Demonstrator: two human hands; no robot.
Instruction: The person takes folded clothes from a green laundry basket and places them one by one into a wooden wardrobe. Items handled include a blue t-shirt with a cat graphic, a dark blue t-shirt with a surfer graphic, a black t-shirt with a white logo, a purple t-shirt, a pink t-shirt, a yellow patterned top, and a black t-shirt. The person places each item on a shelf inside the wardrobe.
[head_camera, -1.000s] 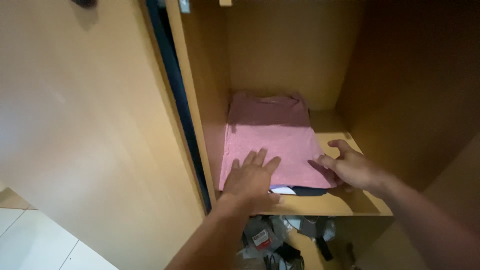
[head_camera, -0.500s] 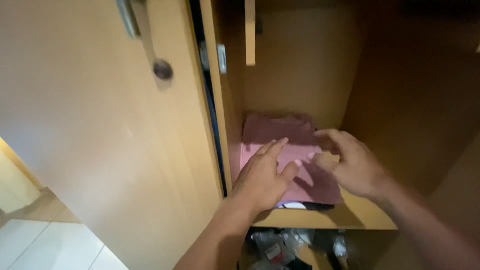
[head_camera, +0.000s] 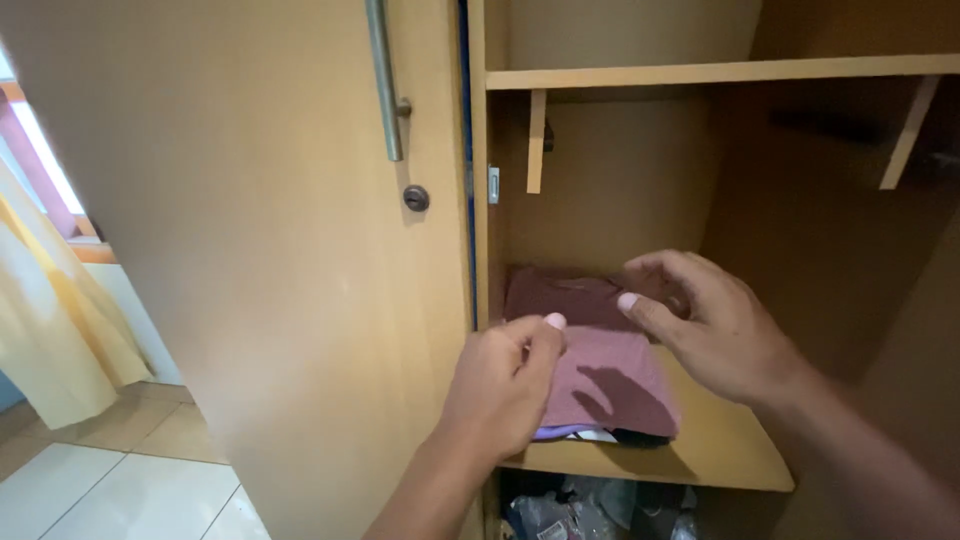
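Both hands hover empty above the pink shirt (head_camera: 610, 375): left hand (head_camera: 500, 385) loosely curled, right hand (head_camera: 715, 330) half open, neither grip holding anything. The shirt tops a folded stack on the shelf (head_camera: 715, 450), beside the door (head_camera: 280, 250)

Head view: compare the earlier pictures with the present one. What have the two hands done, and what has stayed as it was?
Both hands have lifted off the folded pink cloth and drawn back towards the person. The left hand, earlier pressed flat on it, now hangs loosely curled in front of the shelf; the right hand hovers open above the pile. Neither holds anything. The view has tilted upward. The cloth stays on its pile, and the wardrobe door has not visibly moved.
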